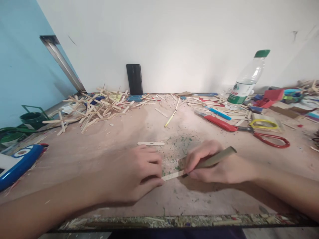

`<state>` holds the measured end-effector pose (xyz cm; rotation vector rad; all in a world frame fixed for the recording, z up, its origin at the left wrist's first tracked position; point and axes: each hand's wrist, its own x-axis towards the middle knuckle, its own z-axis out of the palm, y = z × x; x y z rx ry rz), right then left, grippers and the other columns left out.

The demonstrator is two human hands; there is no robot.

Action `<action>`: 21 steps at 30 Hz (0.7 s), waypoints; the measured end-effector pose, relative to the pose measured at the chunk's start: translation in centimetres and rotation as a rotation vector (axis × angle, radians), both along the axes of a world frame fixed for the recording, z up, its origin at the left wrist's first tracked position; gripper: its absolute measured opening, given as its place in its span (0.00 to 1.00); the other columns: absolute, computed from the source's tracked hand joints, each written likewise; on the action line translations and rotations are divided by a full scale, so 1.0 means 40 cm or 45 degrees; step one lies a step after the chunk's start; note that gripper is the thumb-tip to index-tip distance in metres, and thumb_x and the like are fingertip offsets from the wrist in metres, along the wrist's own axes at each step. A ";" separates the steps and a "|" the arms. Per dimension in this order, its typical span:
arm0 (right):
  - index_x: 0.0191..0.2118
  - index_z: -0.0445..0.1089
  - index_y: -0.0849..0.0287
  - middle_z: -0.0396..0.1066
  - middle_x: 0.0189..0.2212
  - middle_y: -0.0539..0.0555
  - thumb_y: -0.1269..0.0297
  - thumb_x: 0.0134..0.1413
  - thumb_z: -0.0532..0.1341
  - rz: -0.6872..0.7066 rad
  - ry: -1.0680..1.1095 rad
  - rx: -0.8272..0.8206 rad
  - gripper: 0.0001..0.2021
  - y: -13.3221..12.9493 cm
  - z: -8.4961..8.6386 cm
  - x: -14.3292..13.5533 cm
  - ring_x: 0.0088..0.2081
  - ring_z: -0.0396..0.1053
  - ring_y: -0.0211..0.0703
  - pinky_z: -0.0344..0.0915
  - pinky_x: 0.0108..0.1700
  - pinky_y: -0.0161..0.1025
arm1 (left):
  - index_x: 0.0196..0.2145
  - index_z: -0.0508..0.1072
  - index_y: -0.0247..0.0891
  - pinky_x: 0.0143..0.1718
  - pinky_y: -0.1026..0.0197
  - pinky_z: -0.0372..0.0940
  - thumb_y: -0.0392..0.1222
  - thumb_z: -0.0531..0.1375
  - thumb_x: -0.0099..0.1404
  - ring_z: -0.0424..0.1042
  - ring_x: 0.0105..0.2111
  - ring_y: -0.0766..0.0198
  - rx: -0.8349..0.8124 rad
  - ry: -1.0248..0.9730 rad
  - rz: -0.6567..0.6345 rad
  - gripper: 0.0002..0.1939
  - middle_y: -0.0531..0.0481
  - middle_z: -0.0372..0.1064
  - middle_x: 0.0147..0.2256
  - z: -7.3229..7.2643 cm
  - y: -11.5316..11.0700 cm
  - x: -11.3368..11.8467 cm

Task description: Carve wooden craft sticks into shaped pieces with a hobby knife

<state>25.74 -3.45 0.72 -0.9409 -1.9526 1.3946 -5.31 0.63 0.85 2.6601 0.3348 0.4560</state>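
A pale wooden craft stick (172,176) lies on the table between my two hands, with faint markings on its surface. My left hand (139,172), fingers curled and thumb forward, pins its left end down. In my right hand (211,162) is a slim olive-coloured tool (216,157), held slantwise like a pen. Its dark lower end meets the stick near the stick's right end; the exact kind of tip is hard to make out. Just beyond my left fingers rests another craft stick (151,143) with a dark mark in its middle.
Tangled craft sticks (104,108) pile up at the back left, near an upright black phone (134,79). To the right are a red utility knife (220,123), scissors (271,140), a blue pen (219,113) and a water bottle (244,84). Green shavings dot the tabletop (119,132).
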 end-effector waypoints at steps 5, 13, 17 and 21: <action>0.41 0.90 0.58 0.89 0.38 0.57 0.63 0.68 0.75 -0.005 -0.010 -0.005 0.06 -0.010 -0.006 -0.012 0.36 0.83 0.43 0.76 0.38 0.37 | 0.39 0.80 0.42 0.47 0.53 0.65 0.40 0.68 0.84 0.76 0.39 0.59 -0.068 0.015 -0.127 0.10 0.53 0.79 0.38 0.010 -0.016 0.003; 0.43 0.91 0.57 0.90 0.42 0.57 0.65 0.68 0.75 -0.042 0.026 0.033 0.04 -0.009 -0.004 -0.019 0.41 0.87 0.43 0.80 0.44 0.34 | 0.62 0.85 0.42 0.61 0.41 0.73 0.68 0.74 0.76 0.82 0.58 0.40 0.025 0.096 0.171 0.31 0.41 0.82 0.61 -0.007 -0.004 0.005; 0.45 0.91 0.56 0.91 0.43 0.57 0.63 0.70 0.75 -0.043 0.012 0.010 0.05 -0.020 -0.014 -0.033 0.44 0.88 0.45 0.82 0.47 0.36 | 0.70 0.82 0.44 0.75 0.28 0.68 0.72 0.73 0.75 0.72 0.74 0.27 0.071 0.190 0.113 0.38 0.35 0.71 0.76 -0.017 -0.001 0.003; 0.44 0.91 0.56 0.91 0.45 0.59 0.59 0.71 0.76 -0.077 -0.002 -0.006 0.07 -0.026 -0.029 -0.041 0.48 0.89 0.49 0.83 0.50 0.40 | 0.70 0.83 0.43 0.76 0.23 0.67 0.72 0.71 0.77 0.70 0.76 0.25 0.049 0.194 0.097 0.38 0.33 0.68 0.78 -0.027 -0.003 0.002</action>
